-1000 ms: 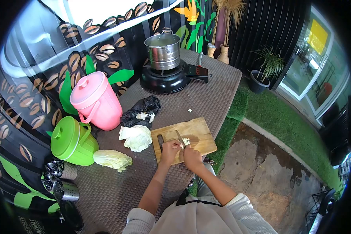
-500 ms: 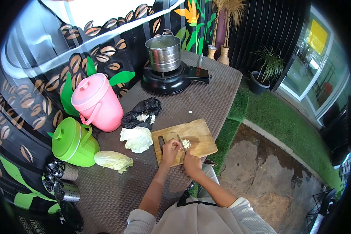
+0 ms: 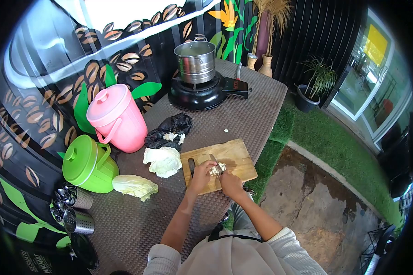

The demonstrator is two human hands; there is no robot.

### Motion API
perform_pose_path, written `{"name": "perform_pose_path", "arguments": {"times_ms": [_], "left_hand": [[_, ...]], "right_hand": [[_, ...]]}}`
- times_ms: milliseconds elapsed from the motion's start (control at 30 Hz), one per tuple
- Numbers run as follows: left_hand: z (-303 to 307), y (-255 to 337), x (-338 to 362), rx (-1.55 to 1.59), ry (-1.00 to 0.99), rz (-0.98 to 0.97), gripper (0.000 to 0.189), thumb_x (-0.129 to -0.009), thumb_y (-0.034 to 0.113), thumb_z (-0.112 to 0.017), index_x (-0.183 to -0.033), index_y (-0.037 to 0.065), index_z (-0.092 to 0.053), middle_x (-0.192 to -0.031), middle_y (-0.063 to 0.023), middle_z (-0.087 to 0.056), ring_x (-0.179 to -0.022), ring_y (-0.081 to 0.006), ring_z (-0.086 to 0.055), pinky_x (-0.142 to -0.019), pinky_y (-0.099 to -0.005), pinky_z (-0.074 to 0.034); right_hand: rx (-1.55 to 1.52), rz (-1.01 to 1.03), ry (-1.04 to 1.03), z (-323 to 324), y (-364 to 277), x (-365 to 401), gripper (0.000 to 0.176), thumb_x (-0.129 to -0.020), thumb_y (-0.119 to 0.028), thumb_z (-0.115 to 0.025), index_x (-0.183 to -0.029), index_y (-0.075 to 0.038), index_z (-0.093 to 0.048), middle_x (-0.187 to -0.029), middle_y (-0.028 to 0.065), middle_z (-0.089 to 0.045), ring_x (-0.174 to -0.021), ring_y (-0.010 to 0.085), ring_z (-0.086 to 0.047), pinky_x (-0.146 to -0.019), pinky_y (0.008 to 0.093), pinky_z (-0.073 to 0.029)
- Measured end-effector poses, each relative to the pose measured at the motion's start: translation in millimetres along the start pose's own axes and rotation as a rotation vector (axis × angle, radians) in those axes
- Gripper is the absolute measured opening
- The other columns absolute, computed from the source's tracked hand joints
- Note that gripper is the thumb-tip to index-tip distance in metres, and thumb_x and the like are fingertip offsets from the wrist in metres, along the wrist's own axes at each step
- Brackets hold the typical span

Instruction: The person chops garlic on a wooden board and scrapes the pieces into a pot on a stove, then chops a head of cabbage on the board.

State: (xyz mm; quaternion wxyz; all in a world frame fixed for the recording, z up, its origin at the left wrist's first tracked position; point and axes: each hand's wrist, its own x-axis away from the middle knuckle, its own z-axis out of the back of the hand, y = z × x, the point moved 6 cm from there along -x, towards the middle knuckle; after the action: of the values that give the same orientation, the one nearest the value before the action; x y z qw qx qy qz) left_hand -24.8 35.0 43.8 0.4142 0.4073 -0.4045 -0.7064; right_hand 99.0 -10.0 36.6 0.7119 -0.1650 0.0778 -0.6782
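My right hand (image 3: 232,184) is closed around the handle of a knife (image 3: 214,160). The blade points up and left over finely chopped pale bits (image 3: 219,170), whose kind I cannot make out. Just left of the blade, my left hand (image 3: 202,175) has its fingers curled together against the bits and close to the knife; what they pinch is hidden. Beneath both hands lies a wooden cutting board (image 3: 241,158) with a dark handle slot at its left end. Left of the board sits a cabbage (image 3: 163,162), and further left lies a napa cabbage (image 3: 134,186).
A black plastic bag (image 3: 170,128) with pale scraps lies behind the cabbage. Pink (image 3: 119,119) and green (image 3: 89,165) lidded jugs stand along the wall. A steel pot (image 3: 195,62) sits on a black gas stove (image 3: 198,97) at the back. Cutlery holders (image 3: 80,223) stand at left.
Both hands have shifted slightly, and the knife now sits across the chopped bits, which look more spread out. The whole view has moved a little.
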Motion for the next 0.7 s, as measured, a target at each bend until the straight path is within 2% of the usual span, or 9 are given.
{"name": "perform_pose_path", "arguments": {"times_ms": [33, 100, 233, 300, 433, 500, 700], "left_hand": [[-1, -5, 0, -0.001, 0.002, 0.001, 0.038, -0.075, -0.023, -0.047, -0.105, -0.004, -0.06, -0.105, -0.0165, -0.067, -0.101, -0.0261, -0.066, -0.087, -0.0309, -0.052], [-1, -21, -1, 0.277, 0.039, 0.083, 0.038, -0.075, -0.023, -0.048, -0.105, -0.003, -0.06, -0.106, -0.0127, -0.067, -0.102, -0.0213, -0.065, -0.09, -0.0289, -0.052], [-4, -40, 1, 0.363, 0.088, 0.208, 0.032, -0.076, -0.021, -0.056, -0.101, -0.003, -0.062, -0.11, -0.0109, -0.064, -0.101, -0.0197, -0.064, -0.091, -0.0298, -0.053], [-1, -36, 1, 0.276, 0.13, 0.155, 0.027, -0.075, -0.018, -0.064, -0.098, -0.003, -0.063, -0.109, -0.0114, -0.064, -0.098, -0.0182, -0.064, -0.088, -0.0297, -0.055], [3, -28, 4, 0.272, 0.159, 0.142, 0.022, -0.074, -0.017, -0.066, -0.091, -0.004, -0.065, -0.108, -0.0122, -0.064, -0.095, -0.0174, -0.064, -0.084, -0.0285, -0.056], [7, -18, 4, 0.007, 0.127, -0.014, 0.019, -0.073, -0.013, -0.068, -0.089, -0.003, -0.067, -0.108, -0.0127, -0.065, -0.095, -0.0201, -0.064, -0.082, -0.0294, -0.055], [18, -22, 16, -0.204, -0.012, -0.04, 0.029, -0.073, -0.003, -0.072, -0.101, 0.002, -0.071, -0.104, -0.0119, -0.068, -0.098, -0.0272, -0.062, -0.089, -0.0357, -0.047]], "right_hand": [[0.02, -0.008, 0.01, -1, 0, 0, 0.025, -0.09, -0.02, -0.053, -0.097, 0.004, -0.053, -0.08, 0.0246, -0.066, -0.076, 0.0392, -0.068, -0.067, 0.0474, -0.054], [0.013, 0.003, 0.013, -3, -1, 1, 0.025, -0.09, -0.02, -0.052, -0.097, 0.004, -0.053, -0.08, 0.0247, -0.066, -0.076, 0.0391, -0.068, -0.067, 0.0473, -0.054], [0.028, 0.011, 0.012, -6, 3, -1, 0.026, -0.091, -0.021, -0.052, -0.098, 0.004, -0.052, -0.079, 0.0247, -0.066, -0.076, 0.0387, -0.068, -0.067, 0.0466, -0.055], [0.015, -0.008, 0.016, -9, 5, -1, 0.027, -0.092, -0.022, -0.052, -0.098, 0.004, -0.052, -0.079, 0.0244, -0.066, -0.076, 0.0386, -0.068, -0.067, 0.0465, -0.055], [-0.037, -0.046, 0.026, -7, 5, 2, 0.03, -0.093, -0.026, -0.051, -0.1, 0.003, -0.051, -0.078, 0.0237, -0.067, -0.075, 0.0388, -0.068, -0.067, 0.0468, -0.054], [-0.047, -0.058, 0.018, -5, 3, 3, 0.031, -0.094, -0.027, -0.05, -0.1, 0.003, -0.051, -0.079, 0.0236, -0.067, -0.075, 0.0389, -0.068, -0.067, 0.0471, -0.054], [-0.029, -0.048, -0.002, -1, 2, 3, 0.03, -0.094, -0.026, -0.049, -0.101, 0.004, -0.051, -0.08, 0.0234, -0.067, -0.076, 0.0387, -0.068, -0.068, 0.0467, -0.054]]}}
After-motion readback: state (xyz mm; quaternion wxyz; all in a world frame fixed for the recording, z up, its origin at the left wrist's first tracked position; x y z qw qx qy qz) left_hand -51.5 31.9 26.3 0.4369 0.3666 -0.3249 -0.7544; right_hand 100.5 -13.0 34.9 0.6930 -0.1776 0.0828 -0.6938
